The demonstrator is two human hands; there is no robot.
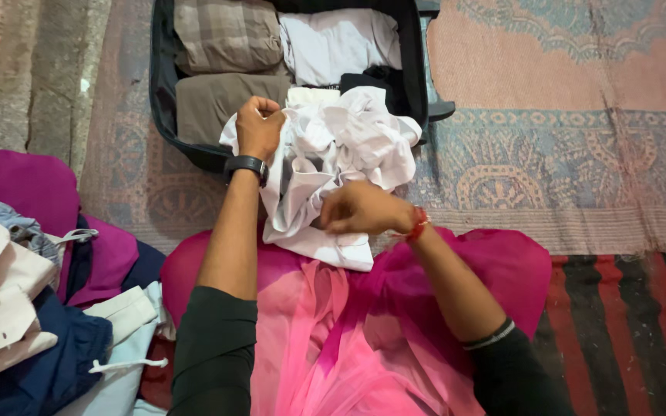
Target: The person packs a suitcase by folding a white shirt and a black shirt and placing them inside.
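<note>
**Both hands in a crumpled white garment at the edge of the open suitcase**

My left hand is closed into a fist on the upper part of the white garment; the grip is tight, with cloth bunched inside it, and I hold this part up so the fabric does not slide down. My right hand is lower and nearer to my body, with the fingers pinched narrow on a fold of the same garment. The two grips are apart from each other, so the cloth hangs loosely between them, and I judge this is why it looks so wrinkled here.

The garment lies partly over the near rim of the black suitcase and partly on the pink cloth that covers my lap. It rests on my lap because this gives me a soft support for the lower end.

Inside the suitcase there are folded pieces side by side: a checked one at the far left, a plain brown one below it, and a white one at the right. They are flat and close together, I think to save room.

The suitcase stands on a patterned rug. At my left side is a loose pile of clothes, magenta, cream and dark blue, within reach of my arm.
</note>
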